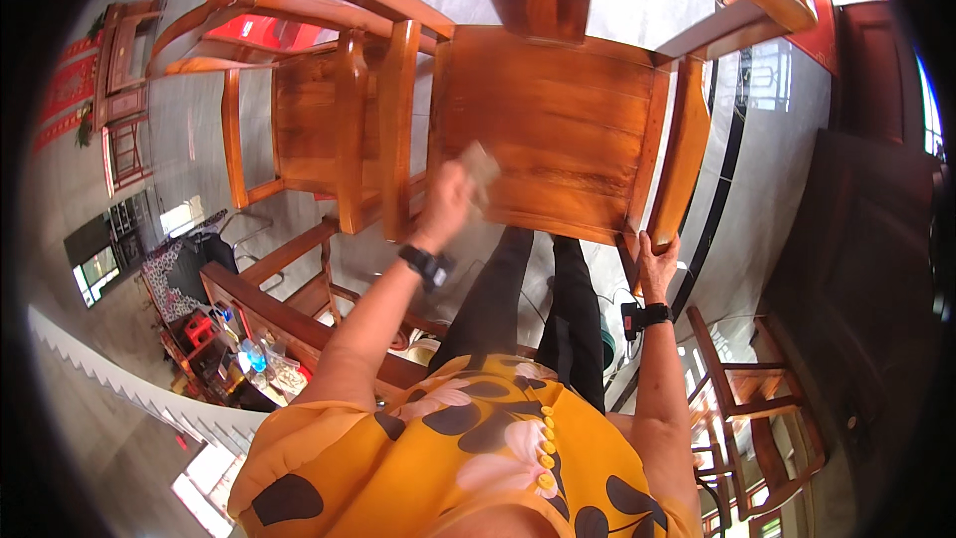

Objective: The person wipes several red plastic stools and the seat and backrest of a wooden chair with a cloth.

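A wooden armchair stands in front of me, its reddish-brown plank seat facing up. My left hand, blurred, holds a small greyish-tan pad or folded cloth over the front left part of the seat; whether the pad touches the wood I cannot tell. My right hand grips the front end of the right armrest, thumb on the inner side. Both wrists carry black straps with small devices. Close beside this chair on the left is a second wooden armchair.
Red plastic stools are behind the chairs. Left of me, a cluttered table and a wooden bench or chair frame stand near. More wooden chairs are at lower right, beside a dark panelled surface. A green bucket sits by my legs.
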The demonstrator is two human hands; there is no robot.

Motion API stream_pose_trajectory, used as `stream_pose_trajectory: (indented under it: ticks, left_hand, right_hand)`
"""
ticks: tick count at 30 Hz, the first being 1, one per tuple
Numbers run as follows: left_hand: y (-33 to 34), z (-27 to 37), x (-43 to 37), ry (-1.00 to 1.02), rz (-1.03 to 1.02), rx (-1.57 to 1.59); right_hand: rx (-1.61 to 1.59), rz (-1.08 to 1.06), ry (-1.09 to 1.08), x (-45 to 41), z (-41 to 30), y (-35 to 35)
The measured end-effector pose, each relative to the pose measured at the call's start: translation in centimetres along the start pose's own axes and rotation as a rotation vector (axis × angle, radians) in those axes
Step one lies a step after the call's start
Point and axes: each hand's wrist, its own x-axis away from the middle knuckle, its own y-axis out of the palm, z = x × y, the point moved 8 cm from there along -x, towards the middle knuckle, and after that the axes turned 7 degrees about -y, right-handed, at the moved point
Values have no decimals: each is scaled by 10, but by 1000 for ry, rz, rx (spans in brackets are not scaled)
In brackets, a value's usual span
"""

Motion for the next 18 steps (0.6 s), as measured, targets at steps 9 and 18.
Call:
stream_pose_trajectory:
  ticks: [9,18]
  left_hand:
    - [-105,-42,-204,-105,394,-711]
    - [-103,-80,-4,-143,378,-695]
  right_hand:
    - [7,105,3,-11,15,6]
    - [141,102,103,-7,8,5]
